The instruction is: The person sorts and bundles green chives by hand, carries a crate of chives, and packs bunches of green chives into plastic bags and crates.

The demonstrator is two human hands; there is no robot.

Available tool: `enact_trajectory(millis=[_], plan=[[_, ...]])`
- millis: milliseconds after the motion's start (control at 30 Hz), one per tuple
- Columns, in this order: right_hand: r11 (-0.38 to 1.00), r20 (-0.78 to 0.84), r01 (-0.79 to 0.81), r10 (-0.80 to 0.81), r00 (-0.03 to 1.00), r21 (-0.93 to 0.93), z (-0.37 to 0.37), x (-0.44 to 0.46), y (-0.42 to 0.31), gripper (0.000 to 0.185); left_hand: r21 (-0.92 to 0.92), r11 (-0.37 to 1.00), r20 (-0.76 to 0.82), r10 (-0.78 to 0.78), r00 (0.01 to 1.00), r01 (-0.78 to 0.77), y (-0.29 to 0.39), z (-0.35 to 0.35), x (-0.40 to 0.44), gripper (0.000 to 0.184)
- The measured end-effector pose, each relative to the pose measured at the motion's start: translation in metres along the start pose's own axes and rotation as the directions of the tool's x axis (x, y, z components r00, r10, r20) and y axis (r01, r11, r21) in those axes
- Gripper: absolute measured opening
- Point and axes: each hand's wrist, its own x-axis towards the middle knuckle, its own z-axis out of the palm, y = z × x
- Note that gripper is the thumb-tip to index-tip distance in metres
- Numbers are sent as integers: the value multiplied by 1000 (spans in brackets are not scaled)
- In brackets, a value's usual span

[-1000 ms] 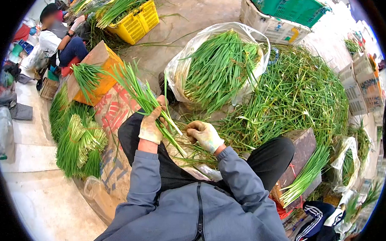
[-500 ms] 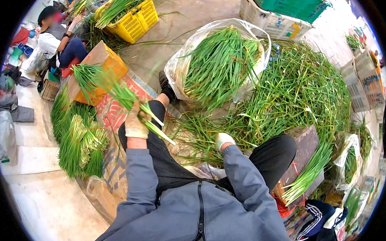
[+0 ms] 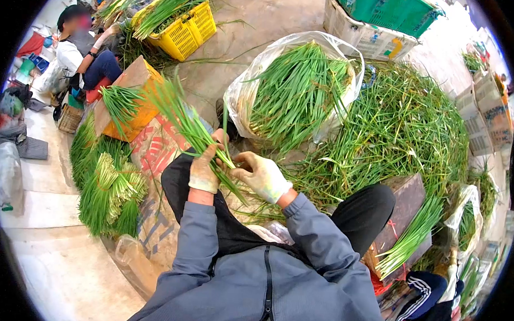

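My left hand (image 3: 204, 171), in a pale work glove with bare-looking fingertips, is closed around a bunch of green chives (image 3: 182, 118) above my left thigh. The leaves point up and left, and the stem ends come out toward the right. At those stem ends my right hand (image 3: 263, 176), also gloved, pinches with thumb and fingers; exactly how many stems it grips is hidden. A clear plastic bag (image 3: 236, 100) full of chives stands ahead of my hands. Tied chive bundles (image 3: 112, 184) lie to the left.
A large heap of loose leaves (image 3: 405, 120) spreads at the right. Chives lie on a wooden box (image 3: 128, 119) at left and a dark box (image 3: 400, 205) by my right knee. Yellow (image 3: 188, 31), green (image 3: 386, 15) and white crates (image 3: 357, 36) stand behind. Another person (image 3: 82, 47) sits far left.
My right hand has risen from the loose leaves between my knees to the chive stems. My left hand has moved right with the bunch, so both hands meet.
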Motion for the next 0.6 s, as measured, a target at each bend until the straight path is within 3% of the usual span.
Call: enact_trajectory(millis=[67, 133, 200, 333, 367, 400, 433, 467, 533, 600], plan=[[999, 17, -32, 32, 999, 1, 9, -1, 16, 33, 29, 999, -19, 30, 999, -29, -18, -6, 8, 27], [996, 32, -24, 27, 999, -87, 6, -13, 26, 31, -93, 989, -11, 114, 993, -115, -20, 8, 2, 28], [985, 45, -24, 32, 998, -172, 3, -30, 37, 29, -158, 987, 86, -6, 996, 20, -19, 1, 1, 26], [870, -24, 39, -58, 998, -492, -4, -54, 59, 24, -177, 978, -31, -118, 993, 111, -34, -9, 9, 18], [840, -76, 82, -146, 986, -536, -6, -56, 67, 28, -183, 972, -86, -167, 982, 149, -39, 4, 7, 16], [835, -119, 16, -96, 988, -550, -6, -59, 59, 36, -160, 968, 36, -189, 981, 193, -43, 3, 3, 16], [850, -143, 77, -176, 974, -521, -10, -61, 50, 42, -36, 980, 19, -198, 980, 198, -49, -3, 8, 17], [843, -98, 35, -104, 990, -536, -16, -64, 36, 53, 88, 975, 3, -206, 979, 205, -56, -9, 12, 20], [837, -244, 78, -245, 938, -542, -4, -76, 41, 53, 37, 971, 140, -241, 960, 238, -57, 9, 0, 20], [961, -152, -32, -10, 988, -274, 4, -94, 30, 57, 10, 966, 158, -257, 953, 259, -54, 38, -34, 20]])
